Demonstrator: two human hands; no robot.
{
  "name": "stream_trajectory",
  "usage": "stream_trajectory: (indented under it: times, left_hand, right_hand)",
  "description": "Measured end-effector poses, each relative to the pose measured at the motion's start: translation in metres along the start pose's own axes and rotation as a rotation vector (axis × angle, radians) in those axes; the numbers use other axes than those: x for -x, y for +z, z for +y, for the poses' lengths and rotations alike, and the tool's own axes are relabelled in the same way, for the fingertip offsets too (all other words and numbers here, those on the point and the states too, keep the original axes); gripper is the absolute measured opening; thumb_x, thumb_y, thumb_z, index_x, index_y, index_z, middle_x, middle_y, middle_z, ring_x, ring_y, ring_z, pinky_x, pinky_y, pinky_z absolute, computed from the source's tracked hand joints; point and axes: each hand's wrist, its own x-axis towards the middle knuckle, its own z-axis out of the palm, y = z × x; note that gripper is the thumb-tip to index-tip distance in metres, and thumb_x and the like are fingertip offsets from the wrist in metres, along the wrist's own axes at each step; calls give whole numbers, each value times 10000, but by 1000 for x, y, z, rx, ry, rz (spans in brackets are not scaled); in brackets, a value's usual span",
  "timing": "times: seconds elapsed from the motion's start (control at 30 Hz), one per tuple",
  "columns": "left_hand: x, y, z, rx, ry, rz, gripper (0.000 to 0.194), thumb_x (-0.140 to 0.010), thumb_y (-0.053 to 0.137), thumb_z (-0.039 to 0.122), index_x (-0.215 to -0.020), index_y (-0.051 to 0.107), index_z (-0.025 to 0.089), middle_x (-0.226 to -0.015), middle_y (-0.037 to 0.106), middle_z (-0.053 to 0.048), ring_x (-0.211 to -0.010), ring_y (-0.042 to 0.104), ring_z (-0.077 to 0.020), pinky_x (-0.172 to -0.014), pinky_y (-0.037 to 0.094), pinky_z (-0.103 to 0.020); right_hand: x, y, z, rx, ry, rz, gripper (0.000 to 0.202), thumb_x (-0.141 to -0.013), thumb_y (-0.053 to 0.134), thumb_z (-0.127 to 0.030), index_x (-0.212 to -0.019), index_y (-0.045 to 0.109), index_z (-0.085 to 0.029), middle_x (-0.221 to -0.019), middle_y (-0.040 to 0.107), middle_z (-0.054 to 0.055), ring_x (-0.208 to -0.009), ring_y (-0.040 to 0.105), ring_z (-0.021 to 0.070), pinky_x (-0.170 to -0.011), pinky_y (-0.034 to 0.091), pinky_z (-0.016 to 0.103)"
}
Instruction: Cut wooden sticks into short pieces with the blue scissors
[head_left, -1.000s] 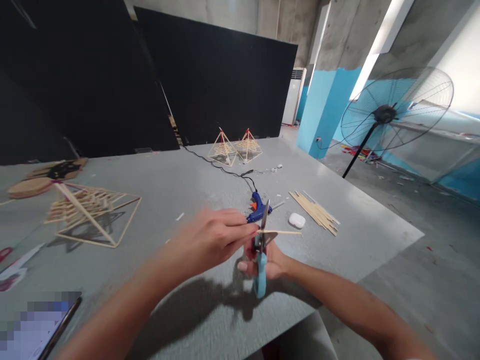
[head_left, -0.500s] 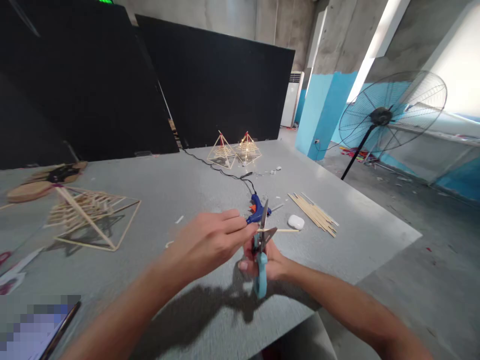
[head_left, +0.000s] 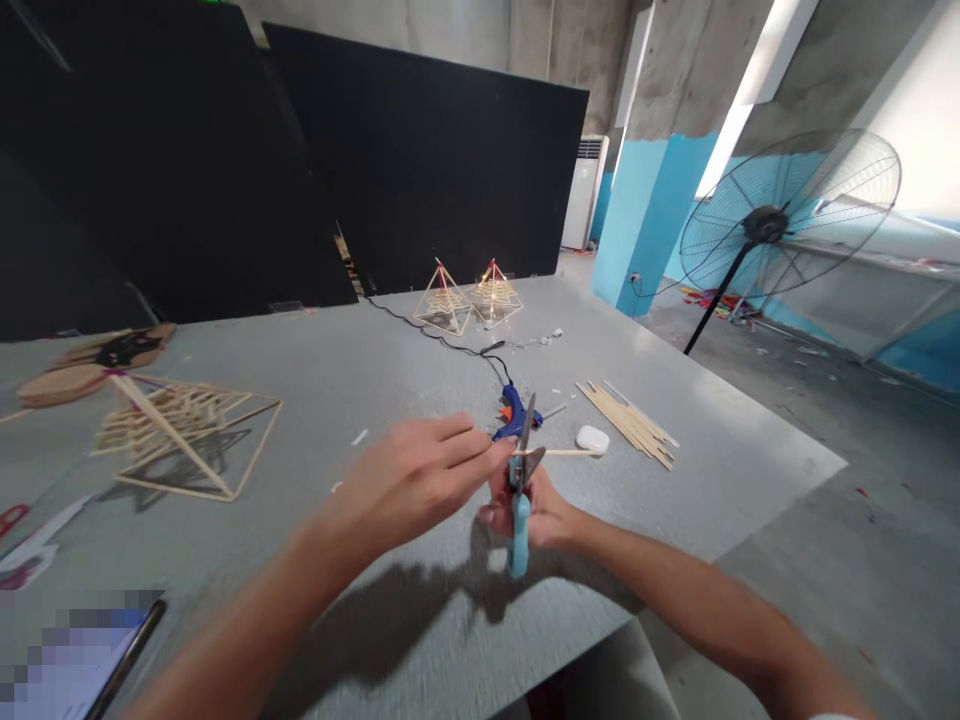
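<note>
From the head view, I see a person at a grey table [head_left: 375, 365], both hands close together near its near edge. The left hand [head_left: 427, 470] has its fingertips pinched on the left end of a thin wooden stick [head_left: 562, 453], which runs off to the right. The right hand [head_left: 551, 515] is clamped around the light-blue handles of a pair of scissors [head_left: 520, 535]; the blades stand apart and point to the far side, with the stick lying across between them. Just beyond the hands lies a blue glue gun [head_left: 514, 415] with an orange trigger, its black cord [head_left: 420, 325] trailing off to the far left. A small white case [head_left: 592, 440] sits by the stick's right end, its inside hidden from me, and to the right of it a loose bundle of sticks [head_left: 630, 428] lies on the tabletop. At the far side stand two pyramid frames; the left one [head_left: 444, 298] holds tiers of short sticks, and the right one [head_left: 496, 296] has tiers with small lights glowing among them. Over to the left, a larger frame [head_left: 172, 435] rests tilted near a round wooden piece [head_left: 60, 387], rows of sticks inside it. A phone [head_left: 67, 665] lies at the near left.
</note>
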Motion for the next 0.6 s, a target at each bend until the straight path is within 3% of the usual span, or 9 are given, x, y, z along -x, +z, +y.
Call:
stream_trajectory:
  times: [0.1, 0.23, 0.6]
  left_hand:
    - [0, 0, -1, 16, 5, 17, 165, -1102, 556, 85, -1229, 649, 133, -780, 645, 16, -702, 588, -182, -575, 402, -335]
    - [-1, -1, 2, 29, -5, 27, 168, -1097, 562, 85, -1238, 645, 123, -788, 656, 7, -705, 609, -179, -577, 408, -330]
    - [-5, -4, 5, 38, -31, 81, 183, -1134, 539, 178, -1227, 671, 92, -779, 690, -13, -670, 635, -177, -583, 434, -314]
  right_hand:
    - [2, -4, -8, -86, -33, -41, 335, -743, 791, -411, -728, 494, -258, -620, 504, -63, -535, 441, 130, -492, 412, 281]
    - [5, -2, -8, -146, -36, -61, 321, -737, 796, -409, -753, 515, -254, -638, 515, -64, -547, 429, 123, -496, 407, 272]
    - [5, -1, -8, -69, -91, -97, 331, -797, 775, -416, -798, 482, -261, -659, 556, -60, -566, 504, 132, -524, 490, 280]
